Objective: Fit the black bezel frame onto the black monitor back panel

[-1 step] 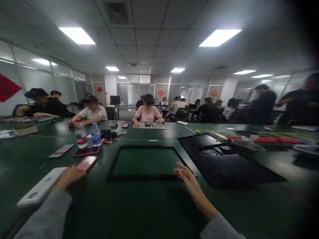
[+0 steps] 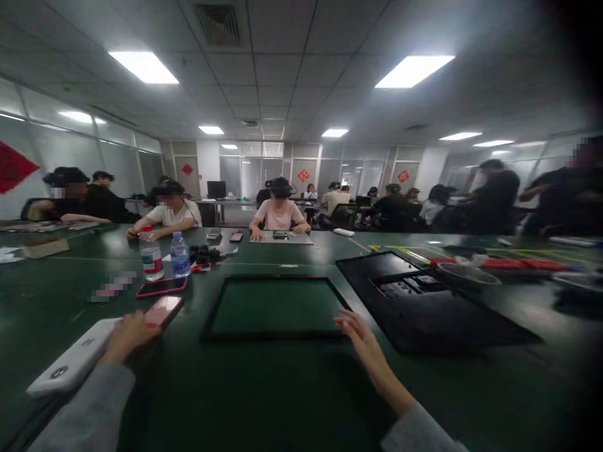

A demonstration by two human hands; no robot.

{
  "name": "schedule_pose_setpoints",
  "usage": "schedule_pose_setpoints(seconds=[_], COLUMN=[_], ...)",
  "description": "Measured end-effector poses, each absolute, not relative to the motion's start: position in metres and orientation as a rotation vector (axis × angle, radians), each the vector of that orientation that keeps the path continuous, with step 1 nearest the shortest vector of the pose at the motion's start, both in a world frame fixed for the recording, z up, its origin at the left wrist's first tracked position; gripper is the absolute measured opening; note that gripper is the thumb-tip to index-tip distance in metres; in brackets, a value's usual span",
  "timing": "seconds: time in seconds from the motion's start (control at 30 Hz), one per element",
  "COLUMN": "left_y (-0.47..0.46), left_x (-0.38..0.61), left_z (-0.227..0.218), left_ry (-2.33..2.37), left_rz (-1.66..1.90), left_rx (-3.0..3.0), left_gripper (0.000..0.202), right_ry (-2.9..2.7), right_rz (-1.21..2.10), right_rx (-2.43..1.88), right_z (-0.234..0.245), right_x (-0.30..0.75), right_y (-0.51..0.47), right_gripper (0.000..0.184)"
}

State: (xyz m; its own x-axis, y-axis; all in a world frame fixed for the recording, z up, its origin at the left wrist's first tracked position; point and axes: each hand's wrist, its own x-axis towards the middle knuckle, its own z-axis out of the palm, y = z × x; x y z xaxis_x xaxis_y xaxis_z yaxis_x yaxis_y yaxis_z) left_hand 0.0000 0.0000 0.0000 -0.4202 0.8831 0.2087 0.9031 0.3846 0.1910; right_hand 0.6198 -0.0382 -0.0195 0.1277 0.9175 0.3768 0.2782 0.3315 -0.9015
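My left hand (image 2: 126,336) rests on the green table (image 2: 264,395) with its fingers curled on the near end of a pink phone (image 2: 164,307). A white power bank (image 2: 70,364) lies just left of that hand. My right hand (image 2: 360,336) lies flat with its fingers stretched out. Its fingertips touch the near right corner of a flat black frame (image 2: 207,320) that lies in front of me. Both arms wear grey sleeves.
A black tray (image 2: 438,326) with parts lies to the right of the frame. Another phone (image 2: 161,287) and two water bottles (image 2: 151,257) stand at the left. Several people sit across the table, one in a pink shirt (image 2: 279,215). More stand at the right.
My right hand has slid slightly to the right along the frame's corner. My left hand has edged a little to the left.
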Motion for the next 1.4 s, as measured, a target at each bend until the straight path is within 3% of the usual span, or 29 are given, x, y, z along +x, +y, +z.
schedule_pose_setpoints(seconds=[0.17, 0.3, 0.47, 0.6, 0.73, 1.0, 1.4], left_y=[0.025, 0.048, 0.05, 0.053, 0.06, 0.066, 0.067], left_x=[0.086, 0.152, 0.157, 0.136, 0.109, 0.066, 0.038], left_z=[0.01, -0.005, -0.029, -0.037, -0.043, -0.058, -0.056], left_ry=[-2.357, -2.408, -2.385, -2.352, -2.38, -2.161, -2.079], left_rz=[-0.543, -0.49, -0.431, -0.593, -0.793, -0.724, -0.917], left_rx=[-1.892, -2.027, -1.962, -2.054, -2.029, -1.981, -2.099], left_gripper=[0.07, 0.071, 0.059, 0.049, 0.051, 0.051, 0.047], right_ry=[-1.421, -1.452, -1.499, -1.508, -1.567, -1.598, -1.621], right_rz=[0.184, -0.079, -0.082, -0.043, -0.029, -0.081, -0.062], right_rx=[-1.452, -1.795, -2.164, -2.278, -2.273, -2.27, -2.259], right_z=[-0.024, -0.035, -0.041, -0.036, -0.033, -0.036, -0.039], right_x=[0.665, 0.685, 0.688, 0.686, 0.684, 0.683, 0.687], right_y=[-0.01, 0.012, 0.022, 0.032, 0.039, 0.037, 0.039], right_gripper=[0.039, 0.041, 0.05, 0.051, 0.047, 0.046, 0.048])
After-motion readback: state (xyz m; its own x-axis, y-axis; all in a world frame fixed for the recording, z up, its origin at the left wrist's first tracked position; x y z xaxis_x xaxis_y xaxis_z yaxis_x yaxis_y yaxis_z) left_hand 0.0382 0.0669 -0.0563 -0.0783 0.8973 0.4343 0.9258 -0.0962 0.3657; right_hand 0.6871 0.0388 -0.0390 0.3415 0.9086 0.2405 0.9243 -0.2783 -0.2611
